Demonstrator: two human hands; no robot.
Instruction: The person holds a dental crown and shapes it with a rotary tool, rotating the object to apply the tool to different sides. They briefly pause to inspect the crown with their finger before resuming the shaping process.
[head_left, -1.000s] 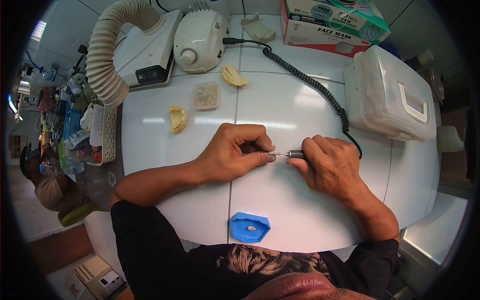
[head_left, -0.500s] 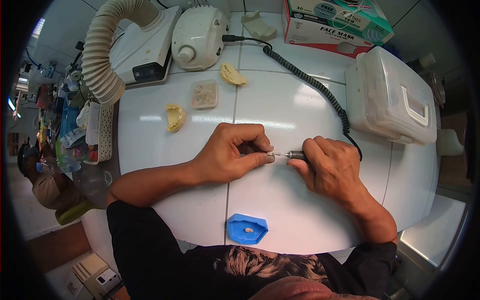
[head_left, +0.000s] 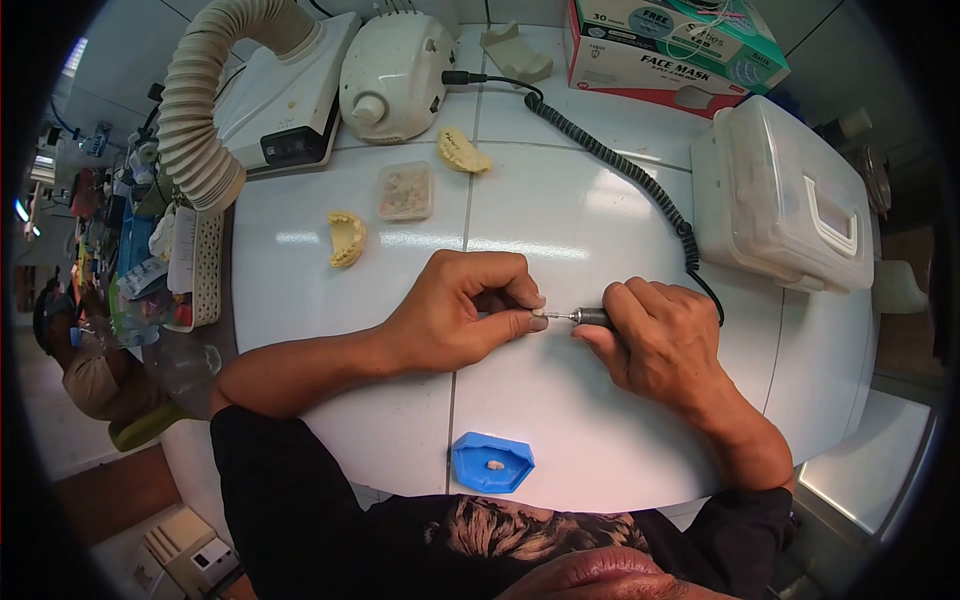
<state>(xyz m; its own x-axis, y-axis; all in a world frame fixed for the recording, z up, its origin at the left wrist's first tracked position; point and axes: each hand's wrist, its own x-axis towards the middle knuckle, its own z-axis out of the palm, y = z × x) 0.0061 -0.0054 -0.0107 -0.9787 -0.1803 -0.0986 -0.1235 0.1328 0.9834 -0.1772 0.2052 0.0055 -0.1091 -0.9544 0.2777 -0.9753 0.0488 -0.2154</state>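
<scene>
My right hand (head_left: 665,335) is wrapped round a dark micromotor handpiece (head_left: 593,317), which points left. A thin metal bur (head_left: 558,315) sticks out of its tip and reaches to the fingertips of my left hand (head_left: 470,315). Thumb and index finger of that hand pinch a tiny pale piece, mostly covered by the fingers; it looks like an artificial tooth. A coiled black cord (head_left: 625,160) runs from the handpiece side up to a white control unit (head_left: 395,80). Nearer my body, a blue tray (head_left: 470,470) holds a small tooth-coloured piece (head_left: 495,465).
Two yellow dental casts (head_left: 346,240) and a clear box of small pale pieces (head_left: 404,192) lie beyond my left hand. A ribbed hose (head_left: 190,110) arches at the left. A white case (head_left: 785,200) and face mask boxes (head_left: 650,75) stand right. A person (head_left: 95,370) is far left.
The whole view has shifted very slightly. Both hands keep nearly the same pose, with the bur still at the left fingertips.
</scene>
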